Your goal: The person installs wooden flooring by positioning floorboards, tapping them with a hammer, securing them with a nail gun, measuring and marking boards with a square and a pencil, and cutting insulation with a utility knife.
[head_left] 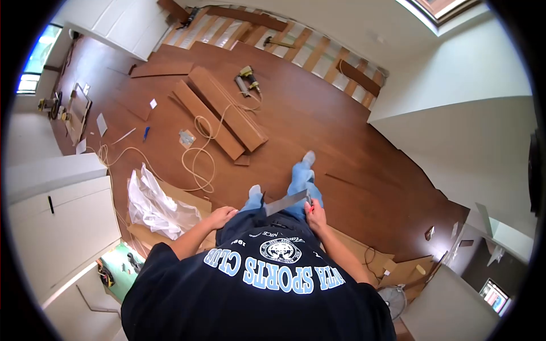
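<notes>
My right hand is closed round the handle of a tool with a flat grey blade; a bit of red shows at the grip. The blade points left across the front of my thighs, and its exact kind is hard to make out. My left hand lies against the dark shorts at my left hip, fingers loosely stretched, with nothing visible in it. My feet, in light socks, stand on the brown wood floor.
Ahead lie stacked brown floorboards, a nail gun and its looped hose. Bare joists and a hammer are by the far wall. Plastic sheeting covers cardboard at left; a fan stands behind right.
</notes>
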Available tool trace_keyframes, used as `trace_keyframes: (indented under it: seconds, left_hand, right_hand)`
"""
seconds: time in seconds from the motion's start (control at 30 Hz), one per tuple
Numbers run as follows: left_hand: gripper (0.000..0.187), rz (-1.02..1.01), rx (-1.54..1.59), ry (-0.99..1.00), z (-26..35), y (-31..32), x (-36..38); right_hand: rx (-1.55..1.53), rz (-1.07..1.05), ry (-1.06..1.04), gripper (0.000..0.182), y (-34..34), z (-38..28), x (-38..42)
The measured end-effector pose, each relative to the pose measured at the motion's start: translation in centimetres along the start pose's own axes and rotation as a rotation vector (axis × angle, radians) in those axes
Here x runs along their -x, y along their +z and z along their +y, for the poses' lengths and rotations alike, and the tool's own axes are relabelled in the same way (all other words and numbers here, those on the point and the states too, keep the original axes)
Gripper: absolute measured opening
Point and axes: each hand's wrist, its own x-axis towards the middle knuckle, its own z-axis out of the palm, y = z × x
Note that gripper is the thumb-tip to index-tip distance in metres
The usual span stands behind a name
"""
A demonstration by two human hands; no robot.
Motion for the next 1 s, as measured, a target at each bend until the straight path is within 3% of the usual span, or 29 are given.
trace_keyframes:
  seconds: [0.07,0.13,0.2,0.23,0.27,0.37,0.43,0.47,0.53,0.63,0.73,0.77,0.8,0.83,0.87,0.9,0.93,0.97,1.0]
  left_hand:
    - [0.049,-0.016,0.25,-0.106,2.3,-0.4,-4.4]
    - [0.049,0.014,0.299,-0.194,6.5,-0.1,-9.0]
    - [0.046,0.173,0.232,-0.158,8.2,0.1,-13.1]
    - [0.041,0.323,0.191,-0.131,9.9,0.1,-14.4]
    - [0.04,0.272,0.18,-0.232,13.5,-1.7,-15.8]
    - [0.041,0.377,0.123,-0.239,19.2,-5.3,-19.5]
    - [0.039,0.26,0.312,-0.421,22.3,-7.3,-19.4]
    - [0.039,0.256,0.313,-0.43,22.8,-8.0,-19.4]
    - [0.037,0.131,0.628,-0.331,23.6,-8.2,-19.3]
    - [0.037,-0.104,0.518,-0.384,27.0,-12.6,-21.7]
    - [0.044,-0.358,0.511,-0.411,25.7,-18.8,-32.0]
    - [0.041,-0.359,0.468,-0.381,26.6,-22.8,-36.5]
    - [0.038,-0.353,0.419,-0.346,26.6,-27.0,-41.7]
    - [0.027,-0.188,0.586,-0.298,24.2,-29.5,-47.5]
    - [0.021,0.074,0.352,-0.188,22.1,-31.9,-53.8]
    - [0.019,0.282,0.44,-0.236,19.3,-33.3,-60.2]
    - [0.027,0.479,0.521,-0.158,14.3,-34.0,-67.0]
    - [0.035,0.604,0.512,-0.191,13.1,-36.4,-73.2]
    - [0.041,0.692,0.555,-0.045,7.3,-36.4,-79.9]
  right_hand:
    - [-0.151,0.086,0.023,0.047,-0.8,3.5,-4.6]
    - [-0.157,-0.016,0.162,0.05,-6.6,2.8,-9.5]
    - [-0.21,0.148,0.118,0.049,-10.0,3.2,-14.5]
    - [-0.269,0.037,0.146,0.047,-13.4,2.5,-15.7]
    - [-0.334,0.037,0.177,0.046,-16.2,1.8,-16.7]
    - [-0.533,-0.039,0.22,0.042,-19.5,4.7,-19.4]
    - [-0.642,-0.12,0.297,0.041,-22.9,4.8,-18.5]
    - [-0.764,-0.171,0.358,0.039,-24.4,4.2,-18.6]
    - [-0.78,-0.238,0.416,0.037,-29.6,0.2,-19.2]
    - [-0.717,-0.206,0.446,0.037,-32.4,-2.6,-23.9]
    - [-0.589,-0.191,0.362,0.035,-31.7,-3.9,-31.6]
    - [-0.488,-0.232,0.417,0.035,-32.2,-5.4,-35.5]
    - [-0.617,-0.222,0.473,0.037,-30.9,-3.8,-39.5]
    - [-0.647,-0.159,0.427,0.037,-29.9,-3.7,-45.2]
    - [-0.667,-0.106,0.396,0.037,-29.0,-3.4,-50.5]
    - [-0.566,-0.047,0.313,0.043,-27.6,-1.0,-56.5]
    - [-0.403,0.032,0.163,0.041,-25.8,2.3,-63.1]
    - [-0.408,0.13,0.082,0.042,-23.2,5.3,-70.6]
    - [-0.175,0.219,-0.017,0.044,-22.0,4.4,-78.0]
